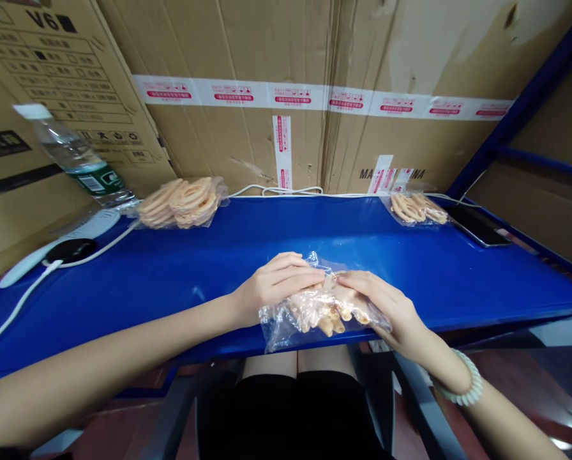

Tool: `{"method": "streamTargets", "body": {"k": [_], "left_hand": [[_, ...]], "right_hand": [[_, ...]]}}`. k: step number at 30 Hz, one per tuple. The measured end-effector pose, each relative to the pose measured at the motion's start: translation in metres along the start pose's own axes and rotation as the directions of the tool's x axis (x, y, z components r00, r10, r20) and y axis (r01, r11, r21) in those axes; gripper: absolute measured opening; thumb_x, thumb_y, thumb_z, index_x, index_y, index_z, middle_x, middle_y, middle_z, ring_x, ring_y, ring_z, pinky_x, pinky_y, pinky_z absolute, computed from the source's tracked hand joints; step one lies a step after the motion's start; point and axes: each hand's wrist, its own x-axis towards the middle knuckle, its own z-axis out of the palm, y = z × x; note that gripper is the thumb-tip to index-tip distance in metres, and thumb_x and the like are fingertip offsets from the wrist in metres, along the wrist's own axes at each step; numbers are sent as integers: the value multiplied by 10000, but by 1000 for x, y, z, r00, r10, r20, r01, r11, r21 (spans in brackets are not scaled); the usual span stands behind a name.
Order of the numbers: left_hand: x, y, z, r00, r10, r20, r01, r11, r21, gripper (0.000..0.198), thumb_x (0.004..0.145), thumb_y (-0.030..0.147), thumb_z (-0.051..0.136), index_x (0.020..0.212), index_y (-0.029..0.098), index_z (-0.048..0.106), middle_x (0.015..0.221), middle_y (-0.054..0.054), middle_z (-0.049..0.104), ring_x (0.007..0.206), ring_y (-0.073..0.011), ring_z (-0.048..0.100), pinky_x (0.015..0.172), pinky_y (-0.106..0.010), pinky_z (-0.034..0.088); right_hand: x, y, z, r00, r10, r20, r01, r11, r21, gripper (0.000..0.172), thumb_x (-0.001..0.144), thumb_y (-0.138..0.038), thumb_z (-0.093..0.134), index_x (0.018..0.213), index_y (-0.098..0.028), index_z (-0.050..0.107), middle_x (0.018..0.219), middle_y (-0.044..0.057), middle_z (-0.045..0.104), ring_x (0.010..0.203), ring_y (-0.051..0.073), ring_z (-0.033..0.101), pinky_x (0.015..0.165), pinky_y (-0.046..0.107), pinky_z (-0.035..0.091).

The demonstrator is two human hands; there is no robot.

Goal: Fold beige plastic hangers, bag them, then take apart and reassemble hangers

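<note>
Both hands are on the clear bag point(309, 316) of peach plastic pieces, lower centre, at the table's point(195, 262) near edge. The left hand point(276, 284) pinches the bag's mouth. The right hand point(386, 306) clasps its side with fingers spread on top, probably to keep the contents steady. A loose pile point(183, 201) sits upper left.

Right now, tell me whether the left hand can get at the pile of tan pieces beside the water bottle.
Probably yes. Only bare blue table lies between the left hand and the pile of tan pieces. But that hand holds the clear bag and would have to let go first.
</note>
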Motion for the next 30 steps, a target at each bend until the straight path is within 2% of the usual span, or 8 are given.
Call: {"method": "streamTargets", "body": {"k": [6, 11, 16, 20, 23, 24, 26, 30], "left_hand": [[-5, -3, 2, 999, -18, 40, 20, 999, -42, 411, 1043, 178, 473, 1453, 163, 473, 1347, -129, 662, 1291, -219, 609, 1140, -486, 476], [-7, -12, 5, 993, -100, 56, 108, 978, -180, 749, 1016, 356, 559, 1614, 216, 129, 1336, -127, 670, 1278, -242, 622, 1128, -442, 499], [-6, -23, 10, 970, -229, 79, 242, 942, -233, 531, 995, 401, 575, 1483, 236, 447, 1375, -125, 644, 1224, -269, 658, 1052, -429, 558], [23, -27, 10, 880, -472, 52, 471, 855, -219, 347, 920, 450, 672, 1136, 179, 691, 1070, -79, 773, 989, -265, 744, 930, -382, 594], [62, -34, 15, 741, -671, 35, 638, 686, -350, 405, 818, 398, 779, 1141, 171, 691, 1044, -55, 774, 957, -263, 731, 880, -352, 584], [75, -38, 19, 687, -725, 45, 665, 603, -440, 390, 788, 349, 805, 1120, 172, 703, 1069, -54, 770, 1004, -270, 717, 914, -354, 567], [101, -48, 34, 517, -839, 169, 694, 295, -657, 272, 749, 244, 837, 983, 148, 737, 1016, -68, 776, 1029, -278, 702, 953, -359, 545], [154, -72, 80, 458, -830, 318, 675, 92, -732, 147, 892, 229, 724, 978, 109, 719, 1006, -107, 754, 953, -231, 711, 916, -371, 565]], "right_hand": [[-5, 2, -7, 992, 57, 116, -53, 998, -41, 418, 1062, -265, 418, 1472, -183, 437, 1433, 165, 554, 1368, 255, 502, 1125, 472, 467], [-5, 6, -11, 985, 96, 145, -96, 995, -4, 448, 1061, -347, 437, 1489, -217, 426, 1465, 138, 540, 1375, 243, 495, 1149, 424, 443], [7, 11, -17, 978, 181, 103, -184, 982, 27, 394, 1052, -306, 475, 1445, -272, 487, 1408, 82, 599, 1296, 234, 567, 1093, 396, 481], [26, 25, -26, 946, 324, 5, -323, 944, 69, 324, 1049, -429, 459, 1058, -197, 685, 1011, 71, 724, 912, 228, 690, 824, 349, 563], [45, 48, -35, 859, 501, -105, -480, 859, 176, 435, 1017, -545, 467, 898, -175, 662, 833, 49, 703, 747, 199, 654, 700, 312, 541], [51, 58, -38, 807, 578, -124, -543, 807, 232, 448, 1000, -570, 486, 887, -172, 658, 828, 49, 704, 746, 198, 652, 695, 307, 541], [60, 80, -46, 646, 751, -141, -678, 648, 348, 452, 990, -573, 503, 853, -168, 649, 805, 56, 703, 718, 189, 649, 663, 293, 542], [69, 124, -79, 481, 859, -177, -788, 512, 343, 417, 1040, -457, 467, 817, -151, 642, 785, 93, 709, 660, 169, 657, 628, 276, 552]]}}
